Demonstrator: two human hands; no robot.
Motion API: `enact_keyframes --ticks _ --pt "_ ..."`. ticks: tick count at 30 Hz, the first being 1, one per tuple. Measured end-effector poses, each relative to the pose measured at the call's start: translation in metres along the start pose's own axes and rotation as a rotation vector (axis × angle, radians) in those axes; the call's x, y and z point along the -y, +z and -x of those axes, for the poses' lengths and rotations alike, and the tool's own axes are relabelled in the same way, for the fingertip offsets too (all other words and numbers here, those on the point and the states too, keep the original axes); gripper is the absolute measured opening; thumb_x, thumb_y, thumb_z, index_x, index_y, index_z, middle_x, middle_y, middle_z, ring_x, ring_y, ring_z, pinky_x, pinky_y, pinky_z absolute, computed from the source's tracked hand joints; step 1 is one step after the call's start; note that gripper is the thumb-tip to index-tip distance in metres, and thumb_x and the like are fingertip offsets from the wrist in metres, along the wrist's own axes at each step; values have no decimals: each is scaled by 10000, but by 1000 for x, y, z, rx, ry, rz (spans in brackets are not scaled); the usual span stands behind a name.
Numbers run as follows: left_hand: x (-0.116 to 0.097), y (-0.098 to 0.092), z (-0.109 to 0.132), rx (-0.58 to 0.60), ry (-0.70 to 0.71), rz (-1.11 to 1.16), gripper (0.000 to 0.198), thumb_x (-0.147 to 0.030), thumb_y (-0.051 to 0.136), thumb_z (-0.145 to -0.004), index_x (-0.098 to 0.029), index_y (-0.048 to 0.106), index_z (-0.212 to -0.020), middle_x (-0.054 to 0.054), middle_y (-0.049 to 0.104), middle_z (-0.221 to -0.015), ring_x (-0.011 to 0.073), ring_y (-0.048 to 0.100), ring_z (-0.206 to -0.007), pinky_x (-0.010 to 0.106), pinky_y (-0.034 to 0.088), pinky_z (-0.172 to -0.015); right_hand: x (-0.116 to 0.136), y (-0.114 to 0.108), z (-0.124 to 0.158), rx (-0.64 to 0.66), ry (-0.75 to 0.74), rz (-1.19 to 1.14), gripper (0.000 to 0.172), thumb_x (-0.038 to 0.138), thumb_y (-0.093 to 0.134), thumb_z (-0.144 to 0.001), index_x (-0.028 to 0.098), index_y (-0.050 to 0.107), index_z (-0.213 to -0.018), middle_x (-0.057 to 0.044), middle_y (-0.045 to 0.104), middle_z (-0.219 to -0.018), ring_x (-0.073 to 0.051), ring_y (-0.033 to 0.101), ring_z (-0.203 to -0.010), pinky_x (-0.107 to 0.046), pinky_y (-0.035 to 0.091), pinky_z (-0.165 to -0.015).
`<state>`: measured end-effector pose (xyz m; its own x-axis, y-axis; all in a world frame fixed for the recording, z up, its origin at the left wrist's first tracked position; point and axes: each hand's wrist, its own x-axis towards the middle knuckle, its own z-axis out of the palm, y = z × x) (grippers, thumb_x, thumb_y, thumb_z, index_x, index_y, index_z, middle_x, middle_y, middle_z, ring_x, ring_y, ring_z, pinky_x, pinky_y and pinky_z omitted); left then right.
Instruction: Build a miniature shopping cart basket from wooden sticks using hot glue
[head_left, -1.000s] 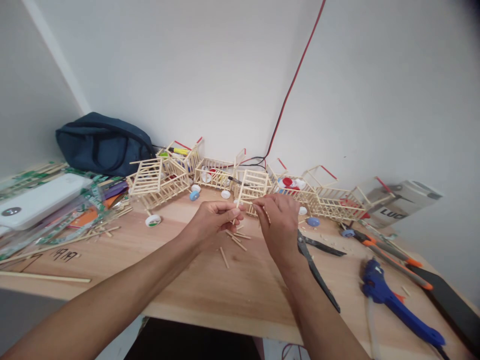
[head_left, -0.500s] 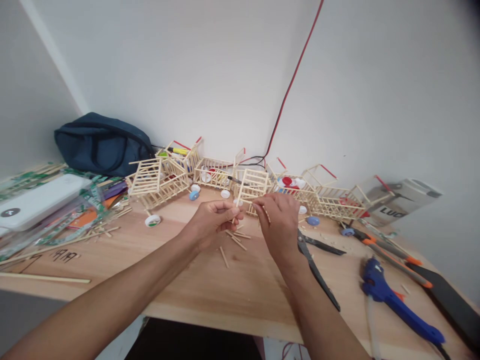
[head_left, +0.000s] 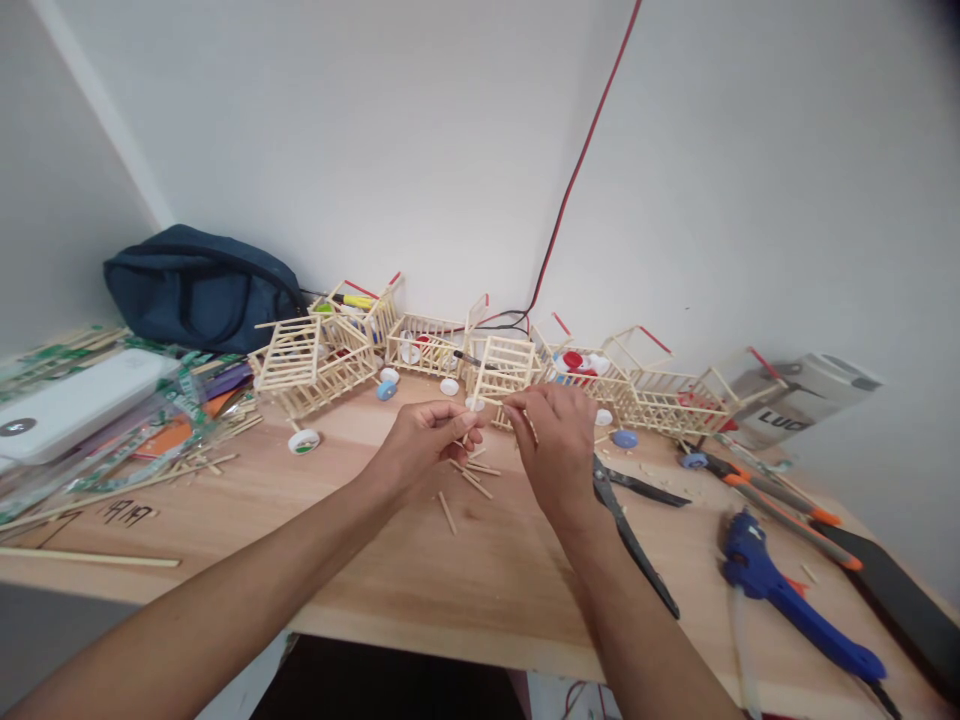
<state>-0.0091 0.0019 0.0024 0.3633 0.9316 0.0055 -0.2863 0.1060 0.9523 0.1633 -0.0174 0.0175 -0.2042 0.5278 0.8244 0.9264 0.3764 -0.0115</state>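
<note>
Pinched between thumb and fingers of my left hand (head_left: 429,435) is a thin wooden stick (head_left: 475,391), pointing up. My right hand (head_left: 556,440) is closed too, its fingertips on a second short stick (head_left: 492,402) that meets or nearly meets the first; actual contact is too small to tell. Just behind the hands stands a small stick-built cart (head_left: 510,362). Several loose cut sticks (head_left: 474,482) lie on the wooden table (head_left: 390,590) below the hands. Black scissors (head_left: 634,545) lie by my right wrist, partly hidden by it.
More stick carts with red handles (head_left: 679,400) line the wall, and bottle caps (head_left: 304,441) lie around. On the right are a blue glue gun (head_left: 799,610) and orange-handled pliers (head_left: 787,520). A navy pouch (head_left: 202,290) and white power bank (head_left: 90,400) are on the left.
Both hands keep nearly the same pose, still holding the sticks close together. The whole view has shifted very slightly.
</note>
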Motion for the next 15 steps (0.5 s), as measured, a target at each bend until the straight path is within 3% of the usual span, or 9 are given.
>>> enact_keyframes --ticks 9,15 --pt "-4 -1 3 -5 33 -182 333 -459 687 -767 -127 681 -793 28 617 -700 102 534 -616 187 426 -480 0 0 -1 0 -3 -16 154 269 557 -929 196 627 -813 -36 636 -843 -201 501 -843 -338 315 -761" --pt "-6 1 2 -6 63 -229 339 -466 667 -779 -136 643 -707 -6 557 -605 61 429 -480 179 324 -421 0 0 0 2 -7 -9 155 275 556 -931 199 627 -817 -34 633 -837 -203 497 -836 -348 322 -754"
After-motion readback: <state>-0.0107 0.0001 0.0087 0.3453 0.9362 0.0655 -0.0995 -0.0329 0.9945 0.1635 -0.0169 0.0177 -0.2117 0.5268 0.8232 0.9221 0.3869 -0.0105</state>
